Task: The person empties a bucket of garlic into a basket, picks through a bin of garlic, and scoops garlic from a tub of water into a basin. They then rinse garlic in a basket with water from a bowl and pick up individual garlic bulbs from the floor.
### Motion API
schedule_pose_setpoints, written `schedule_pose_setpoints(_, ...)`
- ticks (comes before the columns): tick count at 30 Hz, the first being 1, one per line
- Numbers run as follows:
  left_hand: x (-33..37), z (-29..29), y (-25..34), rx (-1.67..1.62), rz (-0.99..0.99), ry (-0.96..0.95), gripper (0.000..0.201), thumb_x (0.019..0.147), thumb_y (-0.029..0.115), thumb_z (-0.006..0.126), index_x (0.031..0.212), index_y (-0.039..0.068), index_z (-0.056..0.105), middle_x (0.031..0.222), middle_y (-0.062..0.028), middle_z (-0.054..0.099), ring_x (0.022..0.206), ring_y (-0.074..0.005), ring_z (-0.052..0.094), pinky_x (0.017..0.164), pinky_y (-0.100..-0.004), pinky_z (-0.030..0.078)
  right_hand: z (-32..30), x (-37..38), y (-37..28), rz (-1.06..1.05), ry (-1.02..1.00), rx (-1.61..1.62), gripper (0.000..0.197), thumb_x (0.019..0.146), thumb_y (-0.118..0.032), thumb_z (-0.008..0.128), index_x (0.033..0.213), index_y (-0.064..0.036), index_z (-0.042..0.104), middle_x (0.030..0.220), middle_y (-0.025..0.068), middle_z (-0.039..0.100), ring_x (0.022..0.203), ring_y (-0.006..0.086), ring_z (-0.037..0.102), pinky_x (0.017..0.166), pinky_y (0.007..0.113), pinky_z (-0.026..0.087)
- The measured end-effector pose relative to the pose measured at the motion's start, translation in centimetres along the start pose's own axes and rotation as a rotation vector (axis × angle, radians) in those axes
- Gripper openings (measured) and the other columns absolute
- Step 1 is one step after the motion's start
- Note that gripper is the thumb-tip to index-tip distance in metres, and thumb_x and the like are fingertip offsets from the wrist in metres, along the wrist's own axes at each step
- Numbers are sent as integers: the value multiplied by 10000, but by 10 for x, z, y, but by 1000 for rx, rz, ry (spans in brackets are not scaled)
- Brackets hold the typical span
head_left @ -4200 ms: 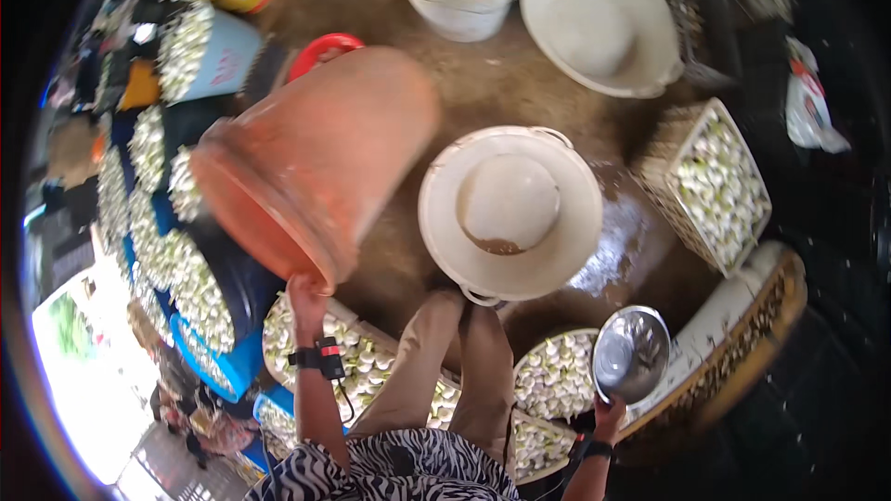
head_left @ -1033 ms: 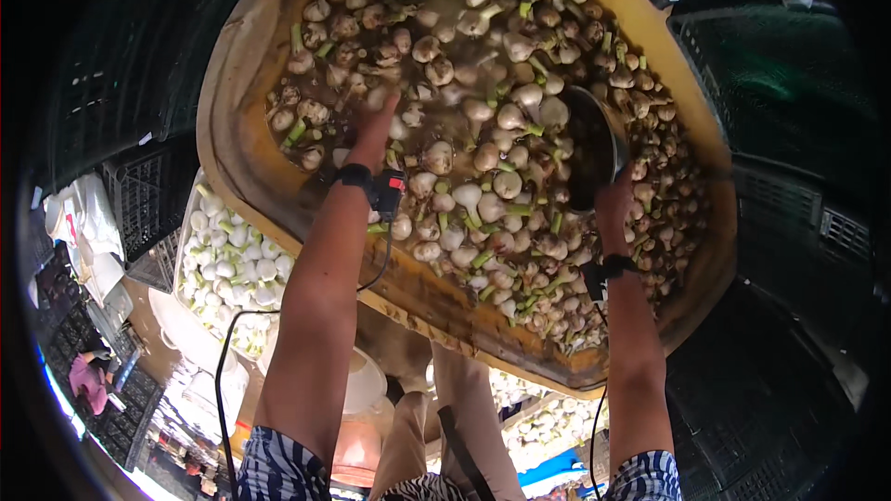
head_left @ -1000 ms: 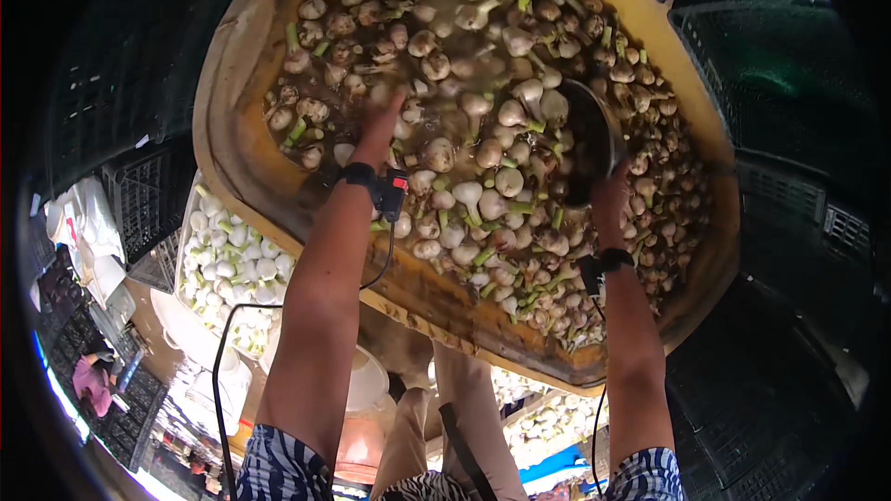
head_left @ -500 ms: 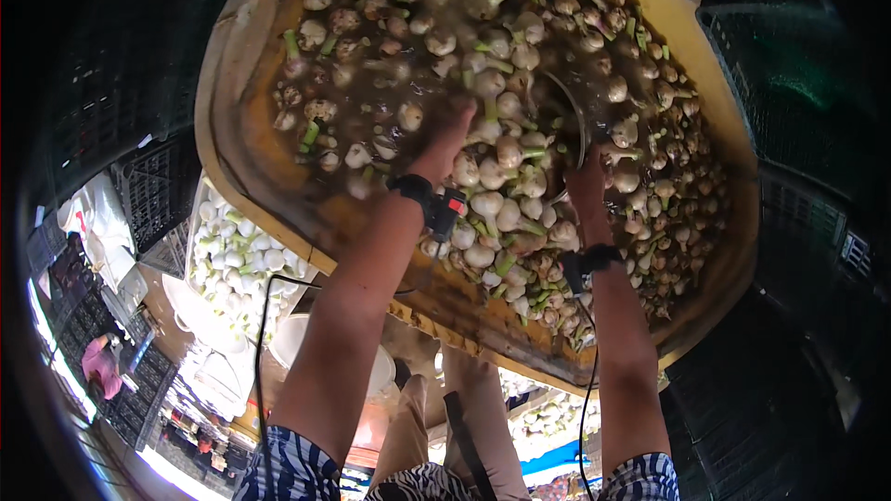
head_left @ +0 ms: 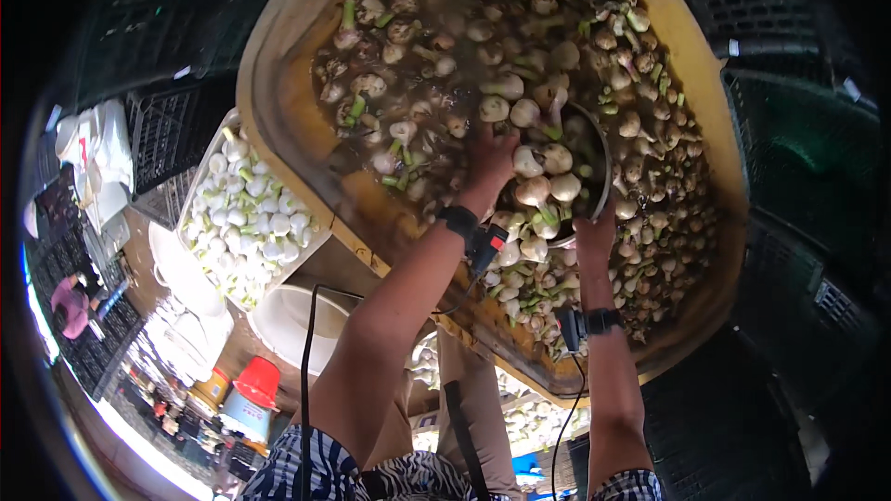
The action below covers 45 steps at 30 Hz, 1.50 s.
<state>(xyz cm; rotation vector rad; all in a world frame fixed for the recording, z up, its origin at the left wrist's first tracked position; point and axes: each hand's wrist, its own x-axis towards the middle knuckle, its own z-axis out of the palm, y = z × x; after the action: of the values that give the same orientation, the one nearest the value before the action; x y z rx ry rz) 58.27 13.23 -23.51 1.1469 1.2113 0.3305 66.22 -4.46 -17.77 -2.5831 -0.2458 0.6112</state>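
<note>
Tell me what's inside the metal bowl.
Inside the bowl, held at its rim by the right hand, are pale garlic bulbs, some with green stems. The bulbs and shadow hide the bowl's bottom, so whatever lies beneath them cannot be seen.

- Left hand: fingers directed forward, partly hidden.
- Left forearm: slanting back and leftward from those fingers.
- Right hand: to the right of the left fingers and nearer the body, bent in a grip.
- Right forearm: almost straight behind its hand.
</note>
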Motion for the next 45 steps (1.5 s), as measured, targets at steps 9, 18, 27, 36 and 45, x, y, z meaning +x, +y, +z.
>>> schedule_pose_setpoints(9,-97,-5,92,251,-114,8,735,766,386,559,1352,106,215,1302,-260,229,1105,-405,415,913,-407,384,-105,-54,-27,-64,-121,476,646,588,68,489,1222,-6,389,1073,112,529,958,201,512,844,258,381)
schedule_pose_setpoints(18,-227,-92,161,214,-8,9,707,806,408,508,1356,87,200,1344,-319,153,1198,-452,285,943,-418,367,-187,-180,-119,49,-160,335,675,572,62,461,1239,6,368,1041,104,516,900,196,512,728,245,448)
schedule_pose_setpoints(27,-390,-288,60,715,217,595,672,789,320,548,1328,59,243,1335,-208,267,1152,-394,307,952,-431,323,-117,-384,-167,-343,-529,236,754,577,98,451,1306,31,268,1180,128,449,1047,190,446,894,250,349)
schedule_pose_setpoints(36,-496,-511,-229,-914,-347,1006,696,824,333,450,1365,43,121,1311,-151,307,1161,-237,339,923,-341,349,175,-601,-175,-1010,-637,-613,743,733,-64,523,1350,-34,110,1081,313,483,914,458,518,791,441,433)
schedule_pose_setpoints(45,-563,-491,-325,-909,-531,978,717,788,263,535,1363,98,139,642,13,360,586,-86,346,559,-273,357,274,-654,-163,-1348,-419,-1103,732,775,-92,510,1354,-4,70,1119,399,381,794,349,610,649,334,513)
